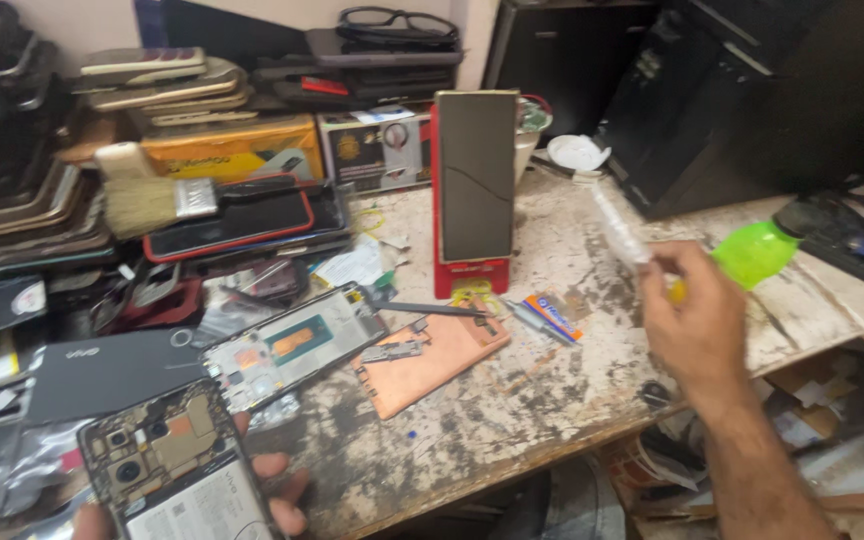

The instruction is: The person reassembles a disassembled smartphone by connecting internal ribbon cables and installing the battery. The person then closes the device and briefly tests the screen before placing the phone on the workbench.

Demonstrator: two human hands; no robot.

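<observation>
While motion-blurred, right hand point(697, 325) lifts a clear syringe point(620, 232).

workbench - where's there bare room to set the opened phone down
Bare worktop runs along the front edge, between the copper sheet and the right hand. A smaller patch lies behind, between the red stand and the green bottle. Left of the stand is crowded: phones, boxes, a brush. The left hand holds the opened phone.

My left hand point(252, 495) held an opened phone point(177, 465) at the bench point(552, 390) edge; my right hand point(697, 320) gripped a blurred clear tube point(620, 232) near a green bottle point(757, 250). A red stand point(472, 190) stood upright behind.
</observation>
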